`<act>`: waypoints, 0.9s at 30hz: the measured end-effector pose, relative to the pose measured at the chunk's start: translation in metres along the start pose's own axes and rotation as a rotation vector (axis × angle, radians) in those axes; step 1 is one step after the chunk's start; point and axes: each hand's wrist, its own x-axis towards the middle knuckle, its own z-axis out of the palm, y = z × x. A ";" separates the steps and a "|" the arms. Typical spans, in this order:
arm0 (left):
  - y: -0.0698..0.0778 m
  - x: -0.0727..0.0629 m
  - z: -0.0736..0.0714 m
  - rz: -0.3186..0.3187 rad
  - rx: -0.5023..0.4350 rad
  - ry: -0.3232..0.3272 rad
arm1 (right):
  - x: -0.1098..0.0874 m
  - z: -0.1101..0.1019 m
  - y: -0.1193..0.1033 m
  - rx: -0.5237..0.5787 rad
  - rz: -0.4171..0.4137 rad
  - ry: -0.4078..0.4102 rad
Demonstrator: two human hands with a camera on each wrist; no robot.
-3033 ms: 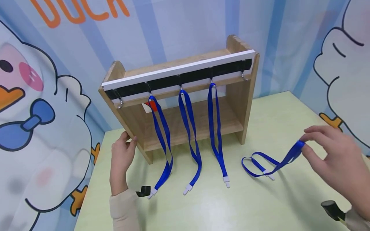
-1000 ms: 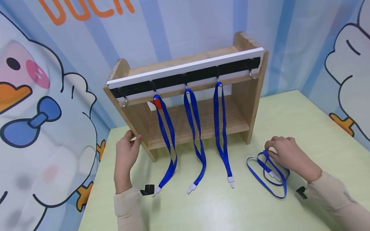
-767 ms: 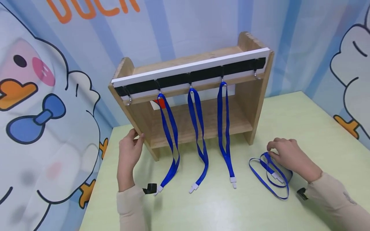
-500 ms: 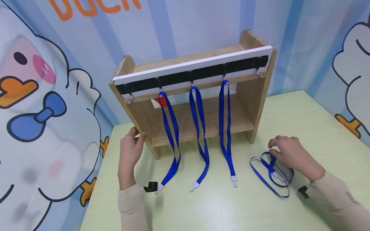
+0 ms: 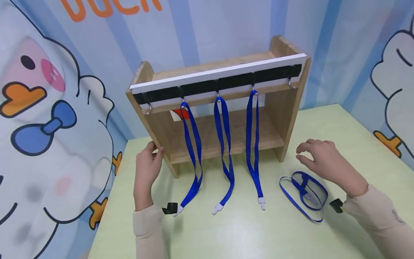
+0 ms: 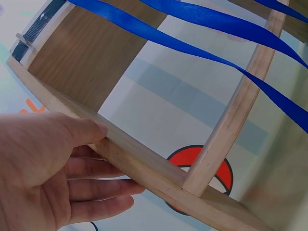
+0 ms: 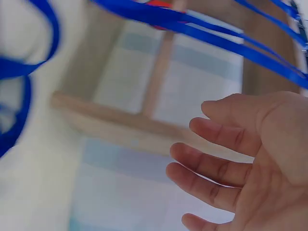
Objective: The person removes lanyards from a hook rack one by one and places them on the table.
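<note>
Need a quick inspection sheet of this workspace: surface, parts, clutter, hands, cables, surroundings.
Surface: pale green tabletop, glare near the front.
Job's things: wooden shelf upright; three blue lanyards on its middle hooks, white clips down; left end hook and right end hook bare; loose lanyard looped on the table at the right.
Clutter: nothing seen.
Hands: left hand grips the shelf's left side; right hand holds nothing, near the loose lanyard.
Cables: nothing seen.
Surroundings: blue striped backdrop with cartoon figures, orange lettering.
</note>
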 end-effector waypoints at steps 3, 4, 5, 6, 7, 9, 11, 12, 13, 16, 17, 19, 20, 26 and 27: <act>0.001 0.000 0.001 -0.005 0.003 -0.003 | 0.008 -0.009 -0.012 0.018 -0.002 0.017; 0.001 0.000 0.001 -0.003 0.003 -0.004 | 0.011 -0.013 -0.016 0.024 0.006 0.014; 0.001 0.000 0.001 -0.001 0.003 -0.003 | 0.014 -0.016 -0.020 0.029 0.018 0.005; 0.001 0.000 0.001 0.001 0.001 -0.001 | 0.017 -0.019 -0.024 0.035 0.031 -0.009; 0.001 0.000 0.001 0.004 -0.001 0.001 | 0.019 -0.022 -0.027 0.041 0.045 -0.024; 0.001 0.000 0.001 0.011 -0.008 0.004 | 0.025 -0.027 -0.033 0.058 0.069 -0.052; 0.000 0.000 0.000 0.016 -0.014 0.007 | 0.029 -0.031 -0.038 0.074 0.080 -0.071; 0.000 0.000 0.000 0.016 -0.016 0.009 | 0.031 -0.033 -0.040 0.082 0.085 -0.078; -0.001 0.000 -0.001 0.016 -0.017 0.008 | 0.033 -0.035 -0.042 0.089 0.089 -0.080; -0.001 0.000 -0.001 0.021 -0.017 0.009 | 0.038 -0.039 -0.047 0.106 0.084 -0.072; -0.002 -0.001 -0.001 0.023 -0.016 0.010 | 0.040 -0.040 -0.049 0.110 0.081 -0.068; -0.002 -0.001 -0.001 0.027 -0.014 0.009 | 0.043 -0.042 -0.053 0.122 0.073 -0.061; -0.003 -0.002 0.000 0.029 -0.013 0.010 | 0.046 -0.043 -0.056 0.127 0.067 -0.055; -0.003 -0.002 0.000 0.039 -0.022 0.009 | 0.066 -0.052 -0.072 0.158 0.029 0.012; -0.003 -0.001 0.001 0.043 -0.025 0.010 | 0.070 -0.054 -0.074 0.165 0.027 0.027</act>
